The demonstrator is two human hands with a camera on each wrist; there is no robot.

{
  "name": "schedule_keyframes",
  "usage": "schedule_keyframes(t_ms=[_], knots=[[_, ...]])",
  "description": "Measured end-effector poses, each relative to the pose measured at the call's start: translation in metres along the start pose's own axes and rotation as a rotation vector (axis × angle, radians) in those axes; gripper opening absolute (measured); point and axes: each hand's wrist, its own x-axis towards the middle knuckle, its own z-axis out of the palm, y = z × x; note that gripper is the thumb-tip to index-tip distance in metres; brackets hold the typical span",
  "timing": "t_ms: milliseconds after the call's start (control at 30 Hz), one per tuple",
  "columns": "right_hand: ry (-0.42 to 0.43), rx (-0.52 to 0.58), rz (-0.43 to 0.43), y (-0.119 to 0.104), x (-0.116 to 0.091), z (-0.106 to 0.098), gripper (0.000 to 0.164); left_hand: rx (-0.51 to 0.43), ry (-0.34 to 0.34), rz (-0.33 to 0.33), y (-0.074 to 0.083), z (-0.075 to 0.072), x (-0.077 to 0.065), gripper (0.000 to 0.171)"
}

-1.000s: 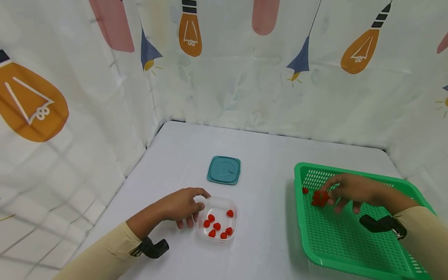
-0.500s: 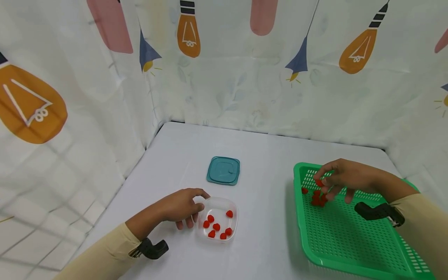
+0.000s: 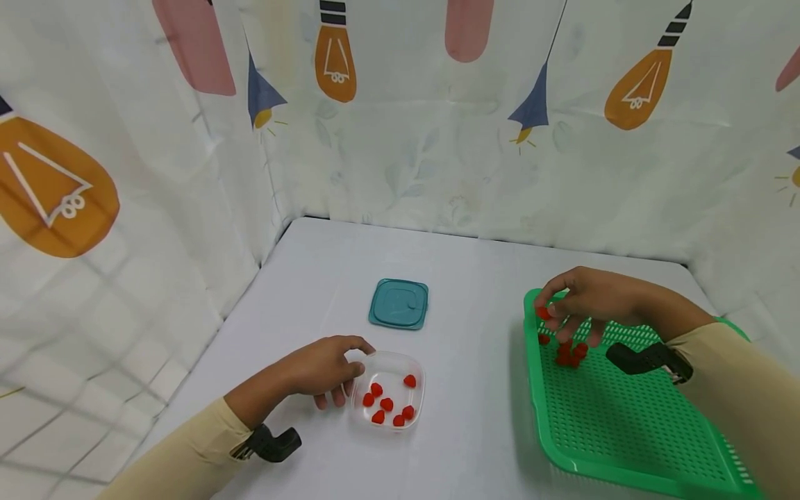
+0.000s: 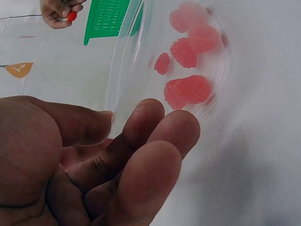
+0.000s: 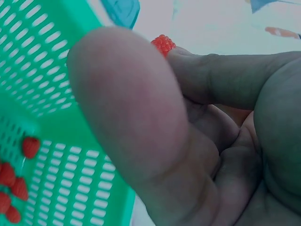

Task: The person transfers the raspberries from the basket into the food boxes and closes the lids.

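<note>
In the head view my left hand (image 3: 321, 364) holds the left rim of a clear plastic container (image 3: 392, 364). Its thumb is at the rim and its fingertips lie against the outer wall in the left wrist view. Several red raspberries (image 3: 387, 404) lie spread over the container's floor. My right hand (image 3: 594, 298) pinches one raspberry (image 3: 544, 313) between thumb and fingertips, over the far left corner of a green basket (image 3: 625, 417). Below that hand, several more raspberries (image 3: 567, 357) are bunched inside the basket, with a single raspberry (image 5: 31, 147) close to the wall.
A teal square lid (image 3: 398, 303) lies flat on the white table (image 3: 475, 389), behind the container. The basket's raised, slotted walls stand at the right. A printed white curtain (image 3: 400, 139) hangs behind the table and along its left side.
My right hand has lifted a raspberry from the bunch in the basket and carried it left and away from me, up to the basket's corner. My left hand and the container stay put.
</note>
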Motion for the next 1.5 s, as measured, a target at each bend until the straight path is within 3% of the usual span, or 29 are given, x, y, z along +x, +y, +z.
schedule_keyframes(t_ms=[500,1500], knots=[[-0.037,0.007,-0.018,-0.040,0.024,0.023,0.027,-0.001,-0.011,0.029,0.000,-0.001,0.000,0.037],[-0.189,-0.026,-0.103,-0.087,0.067,0.086,0.020,-0.005,-0.004,0.008,0.000,-0.001,0.000,0.037]])
